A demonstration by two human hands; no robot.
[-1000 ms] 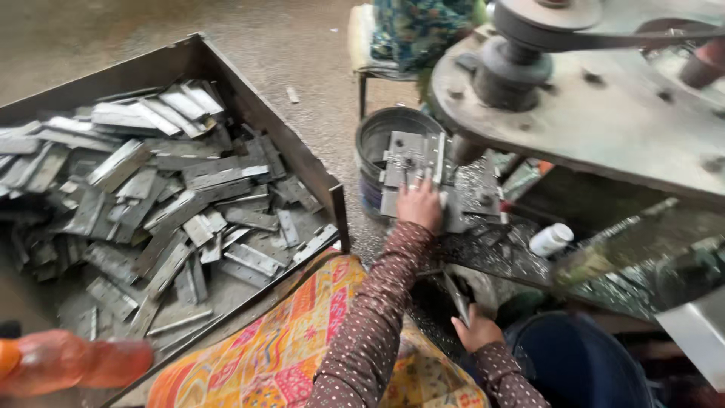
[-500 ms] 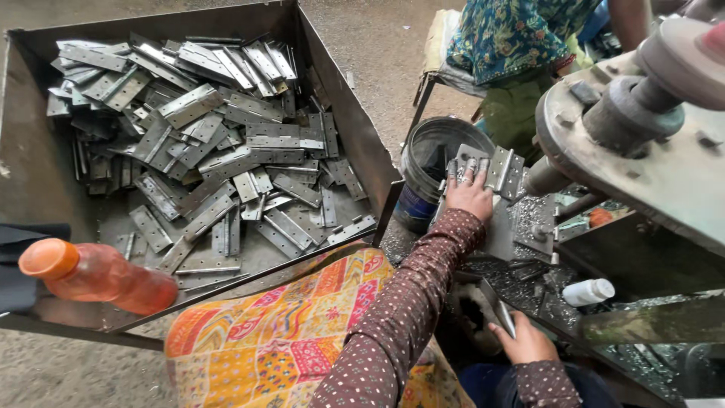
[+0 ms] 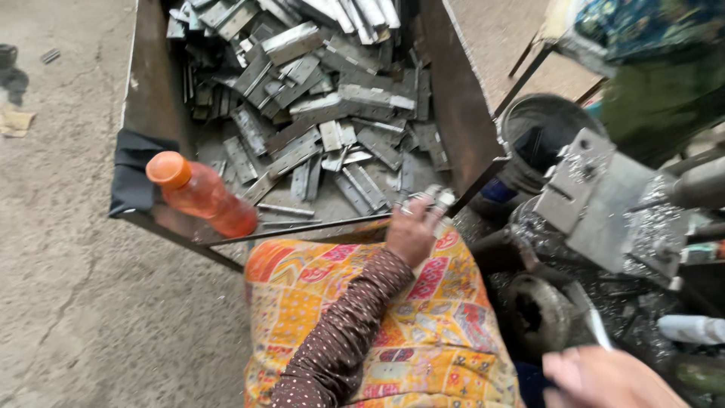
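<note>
Fingers (image 3: 424,215) of the left hand (image 3: 411,234) curled closed around a few flat grey metal hinge pieces (image 3: 432,198), ends of the pieces sticking out beyond the fingertips toward the big rusty sheet-metal bin (image 3: 461,113); the hand sits right at the bin's near rim, over the yellow and orange patterned cloth (image 3: 423,332) on the lap. Long axis of the held pieces runs roughly away from the fingers, up and rightward toward the bin corner. Ahead of and left of the fingers: heap of loose grey steel hinge plates (image 3: 317,98) in the bin, lying every which way, nearest ones just past the rim. Right hand (image 3: 604,378) low at the frame edge, well apart from the pile, blurred; whether it grips anything cannot be told. Left hand clearly the nearer to the heap. Far left of the fingers an orange plastic bottle with orange cap (image 3: 200,193) rests at the bin's near corner. Right of the fingers: grey metal press block (image 3: 604,200) strewn with swarf, dark round bucket (image 3: 540,128) beyond it. Ground is bare rough concrete (image 3: 68,287); space cramped between bin and machine
</note>
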